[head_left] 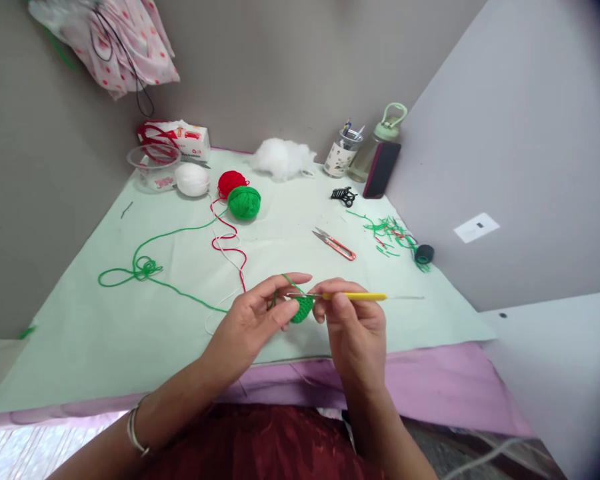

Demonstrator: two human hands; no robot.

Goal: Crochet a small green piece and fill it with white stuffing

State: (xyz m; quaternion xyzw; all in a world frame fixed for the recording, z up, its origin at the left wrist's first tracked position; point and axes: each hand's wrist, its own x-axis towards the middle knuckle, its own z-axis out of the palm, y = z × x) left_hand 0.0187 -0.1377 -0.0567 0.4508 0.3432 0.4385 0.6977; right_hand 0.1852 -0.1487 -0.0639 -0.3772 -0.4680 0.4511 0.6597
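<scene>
Between my two hands is a small green crochet piece (303,310) with rows of stitches. My left hand (263,310) pinches its left edge between thumb and fingers, and green yarn runs over the raised index finger. In my right hand (357,327) is a crochet hook with a yellow handle (363,297), held nearly level like a pencil. Its thin metal tip points left and lies at the top edge of the piece. The green working yarn (190,297) trails left across the table to a loose tangle and on to a green yarn ball (244,203).
Behind the green ball sit a red yarn ball (233,183) and a white yarn ball (193,180). Orange thread snips (335,245) lie right of centre, near yarn scraps (393,233) and a black hair clip (344,196). White stuffing (283,160), a bottle (375,150) and a phone (381,170) stand along the back.
</scene>
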